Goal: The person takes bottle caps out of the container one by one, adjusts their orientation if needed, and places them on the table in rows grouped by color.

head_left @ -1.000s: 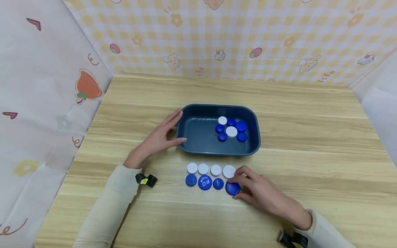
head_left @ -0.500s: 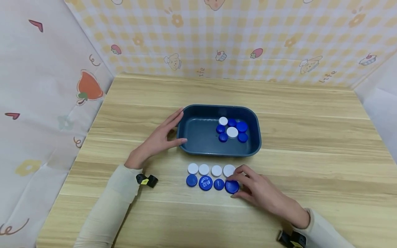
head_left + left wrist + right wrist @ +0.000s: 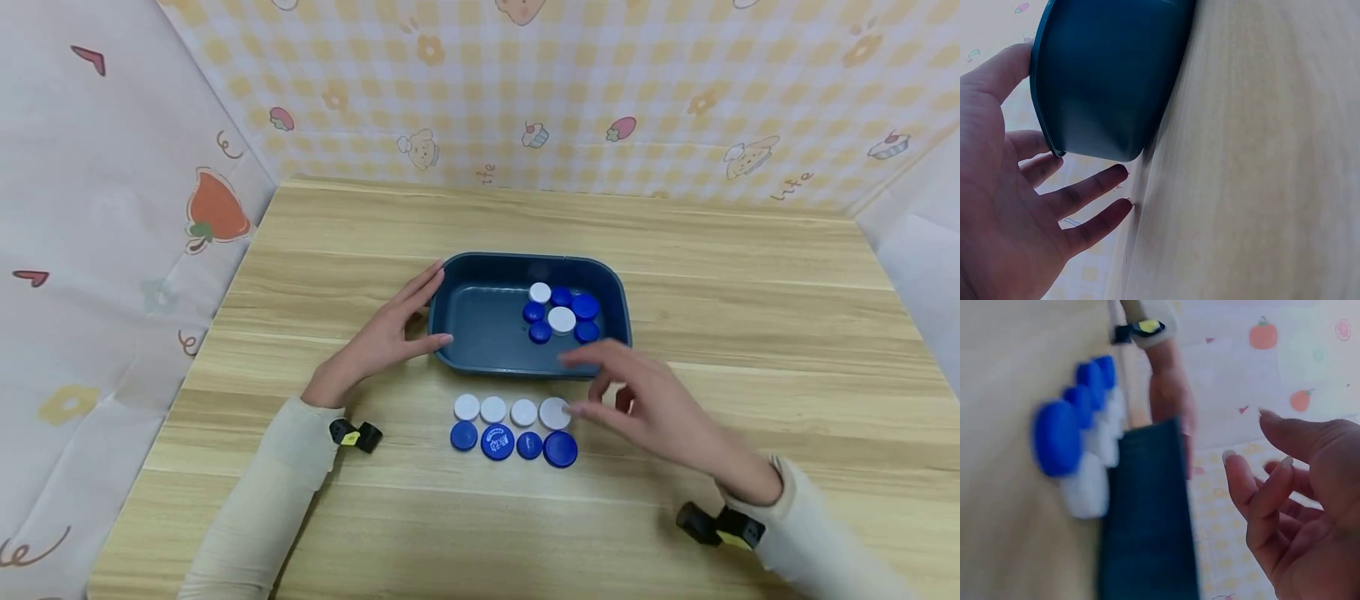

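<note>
My left hand (image 3: 378,337) rests against the left end of a dark blue plastic tray (image 3: 495,372), thumb and fingers spread along its rim. In the left wrist view, the thumb touches the rim of the tray (image 3: 1104,81) and the lower fingers stand apart from it. My right hand (image 3: 652,404) hovers at the tray's front right, loosely bent and holding nothing. Below its fingertips lie a large white bottle cap (image 3: 555,413) and a large blue bottle cap (image 3: 560,449). These end two rows in front of the tray, white caps behind and blue caps (image 3: 497,442) nearer me.
Inside the tray's right half sit several blue caps (image 3: 585,307) and white caps (image 3: 562,321), grouped together. A wooden table (image 3: 750,308) carries everything. Behind it hangs a yellow checked cloth (image 3: 570,75), and a white printed cloth (image 3: 112,208) stands at the left.
My right hand slid the large blue cap slightly into line with the blue row, then let go and rose toward the tray's front right. My left hand stayed put.
</note>
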A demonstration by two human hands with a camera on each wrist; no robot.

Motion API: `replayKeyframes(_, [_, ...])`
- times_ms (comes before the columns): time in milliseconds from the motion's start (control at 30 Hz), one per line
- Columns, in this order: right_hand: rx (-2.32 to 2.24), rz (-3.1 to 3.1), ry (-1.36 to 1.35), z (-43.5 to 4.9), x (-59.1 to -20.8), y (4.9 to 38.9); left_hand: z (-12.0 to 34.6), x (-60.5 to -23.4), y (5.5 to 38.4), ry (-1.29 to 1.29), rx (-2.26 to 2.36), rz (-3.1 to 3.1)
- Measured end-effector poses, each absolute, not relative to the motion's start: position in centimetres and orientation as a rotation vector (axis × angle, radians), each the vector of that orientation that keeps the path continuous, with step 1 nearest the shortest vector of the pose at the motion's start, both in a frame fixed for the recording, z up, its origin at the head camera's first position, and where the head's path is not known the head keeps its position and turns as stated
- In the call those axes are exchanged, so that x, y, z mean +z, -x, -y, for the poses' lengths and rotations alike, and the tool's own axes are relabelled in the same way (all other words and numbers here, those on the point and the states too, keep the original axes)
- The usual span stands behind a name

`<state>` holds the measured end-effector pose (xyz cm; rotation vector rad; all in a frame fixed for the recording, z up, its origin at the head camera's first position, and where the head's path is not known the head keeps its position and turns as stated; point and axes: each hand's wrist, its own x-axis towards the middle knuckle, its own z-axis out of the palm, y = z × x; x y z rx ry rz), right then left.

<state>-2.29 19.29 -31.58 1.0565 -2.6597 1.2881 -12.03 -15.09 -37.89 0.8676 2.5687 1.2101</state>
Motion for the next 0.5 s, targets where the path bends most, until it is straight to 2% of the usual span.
replayKeyframes(167, [1.241, 2.72, -0.951, -18.6, -30.7, 6.2, 15.2, -37.8, 12.0, -0.876, 1.219, -2.57])
replayKeyframes(500, [1.308, 2.967, -0.661, -17.1, -32.7, 12.4, 15.1, -37.9, 11.9, -0.895, 1.227, -2.563])
